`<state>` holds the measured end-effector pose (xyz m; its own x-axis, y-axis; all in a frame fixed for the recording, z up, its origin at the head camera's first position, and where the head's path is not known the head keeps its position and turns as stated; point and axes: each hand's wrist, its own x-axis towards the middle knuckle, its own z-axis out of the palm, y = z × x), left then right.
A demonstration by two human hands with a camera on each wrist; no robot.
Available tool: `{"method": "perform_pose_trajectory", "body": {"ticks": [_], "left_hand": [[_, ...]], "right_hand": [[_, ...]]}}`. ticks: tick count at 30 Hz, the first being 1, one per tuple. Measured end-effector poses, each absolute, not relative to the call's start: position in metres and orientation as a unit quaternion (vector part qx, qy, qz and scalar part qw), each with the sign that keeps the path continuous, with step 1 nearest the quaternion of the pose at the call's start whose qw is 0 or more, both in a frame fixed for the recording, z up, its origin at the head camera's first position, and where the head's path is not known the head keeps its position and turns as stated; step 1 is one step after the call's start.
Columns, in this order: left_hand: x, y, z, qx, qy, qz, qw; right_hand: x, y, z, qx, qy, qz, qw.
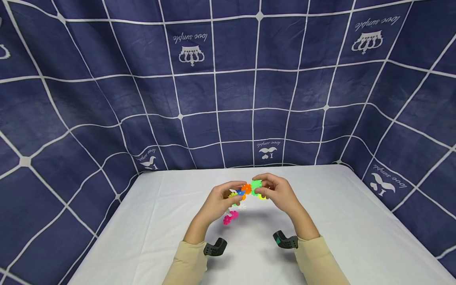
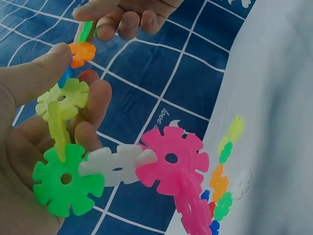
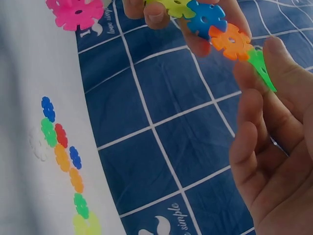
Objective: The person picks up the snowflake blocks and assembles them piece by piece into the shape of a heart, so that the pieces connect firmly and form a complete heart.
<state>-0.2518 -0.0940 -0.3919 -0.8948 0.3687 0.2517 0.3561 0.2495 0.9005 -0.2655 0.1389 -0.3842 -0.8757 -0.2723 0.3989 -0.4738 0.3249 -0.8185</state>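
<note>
Above the table, a chain of notched, flower-shaped plastic interlocking discs hangs between both hands. My left hand (image 1: 215, 202) pinches it at the blue disc (image 3: 206, 19), with a yellow disc (image 2: 73, 95) beside its fingers. Past that, a green disc (image 2: 68, 180), a white disc (image 2: 115, 165) and two pink discs (image 2: 172, 147) trail down from the left hand. An orange disc (image 3: 231, 42) follows the blue one on the other side. My right hand (image 1: 283, 194) grips a green disc (image 3: 261, 68) between thumb and fingers; this disc touches the orange one at its edge.
Several loose discs lie on the white tabletop (image 1: 160, 237) beneath the hands, among them orange (image 2: 219, 182), red (image 3: 60, 135), blue (image 3: 47, 108) and a clear or white one (image 2: 241, 184). A dark blue checked curtain (image 1: 235, 91) encloses the table's back and sides.
</note>
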Motion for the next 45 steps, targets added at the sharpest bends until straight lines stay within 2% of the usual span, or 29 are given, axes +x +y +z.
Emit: {"method": "perform_pose_trajectory", "body": {"ticks": [5, 13, 23, 35, 45], "left_hand": [[-0.2508, -0.0946, -0.3922, 0.241, 0.782, 0.574, 0.004], [-0.2514, -0.0963, -0.3928, 0.314, 0.769, 0.554, -0.052], [-0.2523, -0.0967, -0.3926, 0.347, 0.750, 0.560, -0.060], [-0.2512, -0.0945, -0.3933, 0.329, 0.757, 0.561, -0.068], [-0.2495, -0.0922, -0.3927, 0.253, 0.784, 0.567, -0.022]], "right_hand": [[-0.2659, 0.1397, -0.3842, 0.236, -0.803, 0.545, 0.058], [-0.2666, 0.1403, -0.3863, 0.256, -0.764, 0.592, 0.023], [-0.2666, 0.1407, -0.3862, 0.279, -0.722, 0.632, -0.023], [-0.2663, 0.1388, -0.3850, 0.276, -0.726, 0.630, -0.009], [-0.2666, 0.1328, -0.3898, 0.237, -0.777, 0.582, 0.045]]}}
